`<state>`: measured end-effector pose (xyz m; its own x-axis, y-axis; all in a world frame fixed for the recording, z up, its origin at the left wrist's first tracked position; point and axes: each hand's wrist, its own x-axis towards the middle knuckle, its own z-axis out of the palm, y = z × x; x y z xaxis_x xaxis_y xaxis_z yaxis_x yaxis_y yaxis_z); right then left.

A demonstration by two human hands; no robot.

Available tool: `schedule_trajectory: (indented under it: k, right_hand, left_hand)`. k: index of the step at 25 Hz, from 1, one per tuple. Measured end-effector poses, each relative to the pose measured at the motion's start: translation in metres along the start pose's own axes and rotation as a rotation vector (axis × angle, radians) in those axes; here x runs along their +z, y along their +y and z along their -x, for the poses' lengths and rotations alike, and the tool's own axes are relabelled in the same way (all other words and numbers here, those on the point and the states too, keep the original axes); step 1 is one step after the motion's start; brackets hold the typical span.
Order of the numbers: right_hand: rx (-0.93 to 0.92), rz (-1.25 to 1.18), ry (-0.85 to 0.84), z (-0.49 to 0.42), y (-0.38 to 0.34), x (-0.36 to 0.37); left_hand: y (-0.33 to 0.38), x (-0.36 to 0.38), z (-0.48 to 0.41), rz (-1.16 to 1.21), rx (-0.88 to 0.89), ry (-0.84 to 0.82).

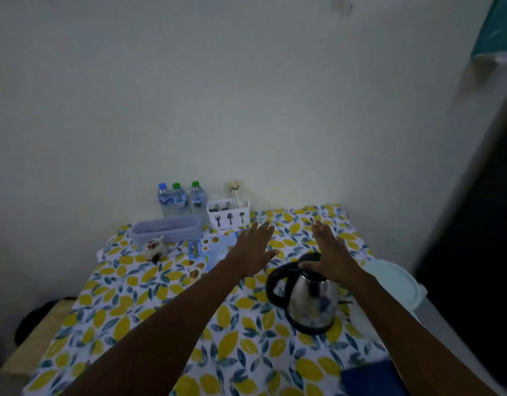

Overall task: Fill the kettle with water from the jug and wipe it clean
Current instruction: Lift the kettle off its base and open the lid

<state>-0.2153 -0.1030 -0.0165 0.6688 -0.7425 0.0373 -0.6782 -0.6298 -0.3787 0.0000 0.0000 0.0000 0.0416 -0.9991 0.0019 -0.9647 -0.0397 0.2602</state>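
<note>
Dim light falls on a plain pale wall behind a table (149, 318) covered in a cloth printed with yellow lemons and blue leaves. Both hands reach forward over it with fingers spread and flat, gripping nothing. The right hand (331, 252) is open, its thumb and palm touching the black lid of the kettle (312, 298), probably to steady it or to get at the lid for filling. The left hand (253, 247) hovers open just left of the kettle, above the cloth, apart from everything, seemingly ready to help. The kettle stands upright near the right edge of the table, about midway along it; it has a shiny steel body, a black loop handle turned to the left and a black base ring. No jug can be made out for certain, though a pale rounded thing (395, 284) lies just off the right edge, too blurred to name. At the near right corner sits a dark blue cloth (369, 378), likely meant for the wiping. Along the far edge stand three water bottles (179, 200) against the wall, a white cutlery holder (229, 214) beside them, and a lilac basket (168, 228) in front of the bottles.
</note>
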Motion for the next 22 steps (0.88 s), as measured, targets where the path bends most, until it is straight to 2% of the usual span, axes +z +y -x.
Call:
schedule_trajectory:
  k: [5, 8, 11, 14, 18, 22]
  right_hand:
    - [0.085, -0.001, -0.133, 0.02, 0.026, 0.043]
    - [0.081, 0.026, -0.003, 0.025, 0.031, 0.066]
    - [0.098, -0.129, 0.127, 0.027, 0.033, 0.079]
    - [0.105, -0.228, 0.168, 0.026, 0.034, 0.085]
    - [0.133, -0.334, 0.211, 0.031, 0.032, 0.086]
    - [0.075, -0.369, 0.257, 0.046, 0.028, 0.082]
  left_hand:
    - [0.009, 0.058, -0.008, 0.065, -0.023, -0.159]
    - [0.018, 0.084, -0.016, 0.197, -0.05, -0.171]
    - [0.025, 0.102, -0.024, 0.371, -0.096, -0.061]
    - [0.022, 0.11, -0.029, 0.496, -0.117, 0.009]
    - [0.024, 0.115, -0.026, 0.549, -0.077, 0.071]
    - [0.03, 0.119, -0.008, 0.57, -0.049, 0.181]
